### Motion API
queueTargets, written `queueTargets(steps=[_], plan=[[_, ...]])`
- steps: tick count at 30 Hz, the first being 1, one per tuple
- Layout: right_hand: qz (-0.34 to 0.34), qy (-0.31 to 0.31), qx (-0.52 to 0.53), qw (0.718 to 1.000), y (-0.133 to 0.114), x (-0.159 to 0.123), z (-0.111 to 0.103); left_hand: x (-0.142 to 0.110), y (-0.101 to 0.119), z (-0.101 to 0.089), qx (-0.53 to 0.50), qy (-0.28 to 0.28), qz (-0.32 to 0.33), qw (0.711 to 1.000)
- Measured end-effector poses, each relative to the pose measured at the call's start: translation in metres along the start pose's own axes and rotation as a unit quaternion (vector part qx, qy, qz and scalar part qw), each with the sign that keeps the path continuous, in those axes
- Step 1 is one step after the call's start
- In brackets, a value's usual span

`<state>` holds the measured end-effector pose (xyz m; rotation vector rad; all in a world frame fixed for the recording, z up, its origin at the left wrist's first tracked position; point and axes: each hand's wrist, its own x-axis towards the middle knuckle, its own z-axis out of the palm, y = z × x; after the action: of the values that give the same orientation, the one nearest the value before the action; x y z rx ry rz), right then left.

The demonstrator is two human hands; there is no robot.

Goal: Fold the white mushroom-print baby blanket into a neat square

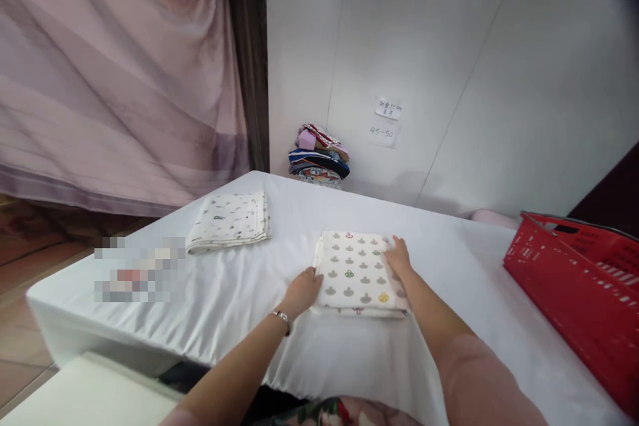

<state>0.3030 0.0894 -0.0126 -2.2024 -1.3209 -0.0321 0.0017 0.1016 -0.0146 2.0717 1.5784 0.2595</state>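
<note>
Resting flat on a white-covered surface, a folded patterned cloth lies between the two hands, squared into a neat rectangle near the front edge. Left hand touches the cloth's left edge with fingers loosely curled, its grip closed on nothing; a bracelet sits at the wrist. Right hand lies on the cloth's upper right corner, fingers spread and pressing down, not pinching. By its look the cloth is light, soft and limp: it would likely sag or unfold if lifted by one corner, so support under both side edges, or a palm beneath the stack, seems the surest hold. A second folded cloth lies well apart to the left; a red basket stands at the right; a pile of folded fabrics sits by the wall.
</note>
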Motion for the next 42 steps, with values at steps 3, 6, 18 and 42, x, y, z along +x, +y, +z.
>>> queueTargets(steps=[3, 6, 18, 42], plan=[[-0.051, -0.027, -0.036, 0.998, -0.01, -0.011, 0.005, -0.009, -0.001, 0.001, -0.014, -0.012, -0.018, 1.0], [-0.167, -0.09, -0.07, 0.979, -0.019, -0.046, 0.007, -0.003, 0.001, -0.008, -0.039, 0.034, -0.01, 0.999], [-0.249, -0.279, -0.088, 0.923, -0.05, -0.1, -0.017, 0.053, 0.027, -0.003, -0.129, 0.07, -0.043, 0.988], [-0.36, -0.3, -0.029, 0.883, -0.107, -0.139, 0.005, 0.074, 0.031, 0.003, -0.094, 0.095, -0.053, 0.99]])
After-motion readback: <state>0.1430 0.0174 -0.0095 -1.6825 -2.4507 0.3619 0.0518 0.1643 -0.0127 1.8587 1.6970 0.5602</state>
